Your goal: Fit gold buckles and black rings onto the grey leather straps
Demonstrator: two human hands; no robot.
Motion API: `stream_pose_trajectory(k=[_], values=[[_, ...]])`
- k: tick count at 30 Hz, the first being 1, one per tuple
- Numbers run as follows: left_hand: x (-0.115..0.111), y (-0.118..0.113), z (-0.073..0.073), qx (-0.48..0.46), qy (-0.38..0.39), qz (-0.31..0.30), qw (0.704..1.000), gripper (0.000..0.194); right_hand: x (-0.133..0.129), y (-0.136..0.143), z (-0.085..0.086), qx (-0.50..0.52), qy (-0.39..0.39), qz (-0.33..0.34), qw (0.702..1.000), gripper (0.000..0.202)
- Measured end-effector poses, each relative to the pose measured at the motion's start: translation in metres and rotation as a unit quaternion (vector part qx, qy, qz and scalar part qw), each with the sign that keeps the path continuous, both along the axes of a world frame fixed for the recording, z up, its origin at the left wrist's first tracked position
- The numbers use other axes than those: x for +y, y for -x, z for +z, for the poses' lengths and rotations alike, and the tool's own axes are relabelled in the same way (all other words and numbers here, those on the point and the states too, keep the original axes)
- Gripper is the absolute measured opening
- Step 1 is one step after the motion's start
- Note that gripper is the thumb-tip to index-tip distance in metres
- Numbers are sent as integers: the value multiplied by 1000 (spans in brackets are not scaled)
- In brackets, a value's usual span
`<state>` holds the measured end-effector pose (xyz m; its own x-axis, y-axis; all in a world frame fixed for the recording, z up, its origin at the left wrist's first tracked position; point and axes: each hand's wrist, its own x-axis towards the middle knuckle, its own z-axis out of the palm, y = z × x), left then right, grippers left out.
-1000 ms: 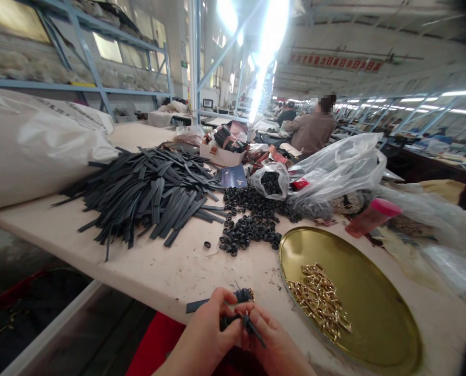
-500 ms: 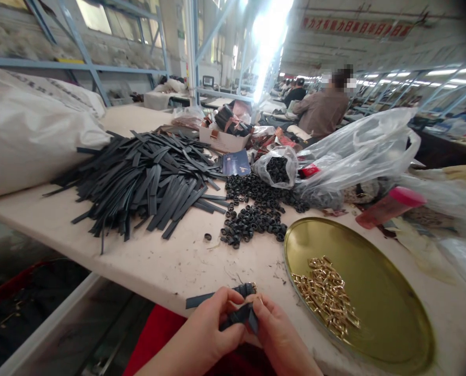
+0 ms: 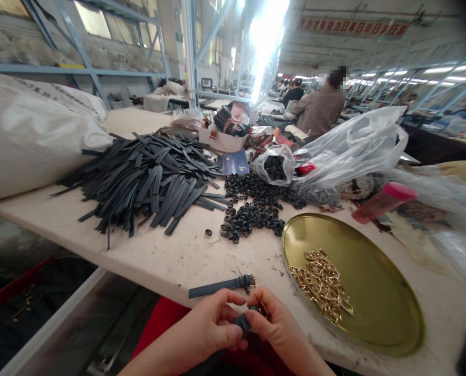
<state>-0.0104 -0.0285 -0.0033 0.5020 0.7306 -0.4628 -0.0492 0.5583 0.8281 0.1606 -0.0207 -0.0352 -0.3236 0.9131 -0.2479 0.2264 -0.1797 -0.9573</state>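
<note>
At the table's front edge, my left hand (image 3: 221, 324) and my right hand (image 3: 270, 318) meet around a dark strap (image 3: 243, 322). Both have their fingers closed on it, and a bit of gold metal shows at my right fingertips. Just beyond them lies another dark strap (image 3: 219, 285) with a gold buckle at its right end. A large heap of dark strips (image 3: 150, 172) spreads over the left of the table. Small black loops (image 3: 252, 219) are piled in the middle. To the right, a round gold tray (image 3: 374, 271) holds many gold buckles (image 3: 323, 284).
A white sack (image 3: 37, 136) bulges at the left. Behind the loops are an open bag of black loops (image 3: 274, 166), a blue card (image 3: 235, 162) and a box (image 3: 221, 140). Clear plastic bags (image 3: 350, 151) and a pink-lidded container (image 3: 385, 201) lie right. A person (image 3: 321, 109) sits beyond.
The strap between my hands has turned and bunched, and its loose end no longer hangs down. My hands have shifted slightly, uncovering more of the strap on the table. The view has moved a little.
</note>
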Motion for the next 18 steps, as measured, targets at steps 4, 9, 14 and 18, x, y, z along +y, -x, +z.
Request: stream_pose_trajectory(k=[4,9,14,18], values=[[-4,-1,11,-4,7,-22,1000,45,-5,-2,2,-20,-4,14,1000,8],[-8,0,12,3,20,-49,999,43,-14,-5,5,-57,-59,47,996,5],[-11,5,14,-39,29,-94,994,43,-21,-8,14,-70,-124,58,988,6],[-13,2,16,-18,25,-87,996,43,-27,-7,24,-60,-98,72,991,6]])
